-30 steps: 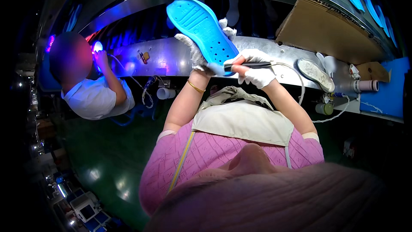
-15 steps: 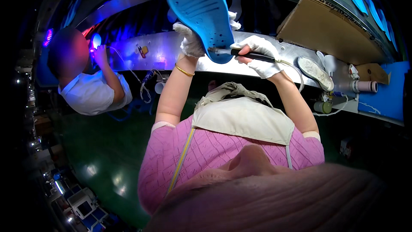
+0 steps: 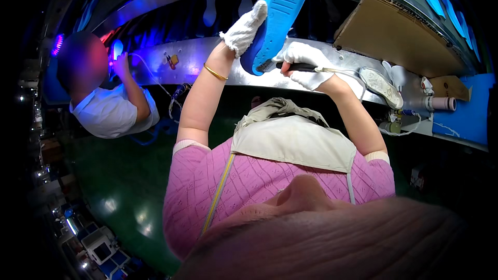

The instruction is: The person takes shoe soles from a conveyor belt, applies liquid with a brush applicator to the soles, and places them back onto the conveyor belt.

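Note:
A bright blue shoe sole [image 3: 280, 18] with grooves and small holes is held up over the metal bench, tilted onto its edge. My left hand [image 3: 246, 32], in a white glove, is closed on its left side, the thumb lying along the edge. At the sole's lower end, my white-gloved right hand [image 3: 306, 63] grips a black-handled corded tool [image 3: 300, 67]. The tool's tip meets the sole's rim there, though the exact contact is hard to make out. A pale cord trails off to the right from the handle.
A metal bench [image 3: 207, 67] runs across. On its right lie a whitish sole [image 3: 381, 87] and a pink roll [image 3: 443, 104]; a cardboard sheet [image 3: 399, 36] leans behind. At left a co-worker [image 3: 111, 106] handles a lit item. Blue soles [image 3: 450, 8] line the far-right shelf.
The blue sole has swung right at its top and turned edge-on. My left hand has shifted up its left side, its thumb now in view. My right hand and the tool have moved slightly left.

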The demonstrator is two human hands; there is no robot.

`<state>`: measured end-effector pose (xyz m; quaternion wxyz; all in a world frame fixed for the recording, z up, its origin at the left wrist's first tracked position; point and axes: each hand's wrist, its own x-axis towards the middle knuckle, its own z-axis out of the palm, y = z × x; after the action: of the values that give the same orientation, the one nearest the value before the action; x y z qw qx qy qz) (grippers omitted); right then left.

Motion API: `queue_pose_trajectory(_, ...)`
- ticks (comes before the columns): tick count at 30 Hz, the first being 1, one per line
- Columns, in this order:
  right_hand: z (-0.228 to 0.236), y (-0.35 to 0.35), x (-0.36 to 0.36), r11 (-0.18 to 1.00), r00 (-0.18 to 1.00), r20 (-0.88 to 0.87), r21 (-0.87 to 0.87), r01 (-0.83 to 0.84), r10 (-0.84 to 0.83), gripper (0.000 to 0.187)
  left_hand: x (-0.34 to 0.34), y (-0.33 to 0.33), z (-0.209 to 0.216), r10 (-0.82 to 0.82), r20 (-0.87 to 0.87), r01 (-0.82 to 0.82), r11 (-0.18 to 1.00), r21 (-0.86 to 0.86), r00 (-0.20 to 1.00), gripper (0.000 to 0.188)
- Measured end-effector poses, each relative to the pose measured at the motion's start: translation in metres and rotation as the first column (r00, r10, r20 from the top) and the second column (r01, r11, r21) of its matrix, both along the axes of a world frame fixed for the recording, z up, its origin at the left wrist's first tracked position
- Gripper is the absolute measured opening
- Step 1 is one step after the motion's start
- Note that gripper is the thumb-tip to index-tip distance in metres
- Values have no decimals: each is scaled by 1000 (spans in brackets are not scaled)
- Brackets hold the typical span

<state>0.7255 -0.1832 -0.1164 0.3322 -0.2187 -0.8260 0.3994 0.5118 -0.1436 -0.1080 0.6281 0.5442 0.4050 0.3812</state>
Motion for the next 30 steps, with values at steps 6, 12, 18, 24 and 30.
queue_pose_trajectory(6, -5, 11, 1, 932, 988, -144, -363, -6, -50, 12, 9, 7, 1, 129, -37, -133, 974, -181, 991, 83)
queue_pose_trajectory(12, -5, 15, 6, 921, 954, -288, -347, -178, 76, 12, 4, 14, -12, 138, -57, -148, 958, -246, 989, 81)
queue_pose_trajectory(18, -6, 28, 9, 998, 1000, 23, 53, 16, -17, 10, -4, 9, -4, 159, -138, -180, 971, -159, 978, 80)
queue_pose_trajectory(24, 11, 25, 36, 840, 944, -241, -539, 61, -223, 15, -15, -12, 18, 180, 628, -315, 943, 109, 757, 88)
queue_pose_trajectory(30, -16, 17, 29, 824, 852, -313, -525, 213, -420, 20, -28, -24, -32, 190, 783, 153, 928, -340, 592, 84)
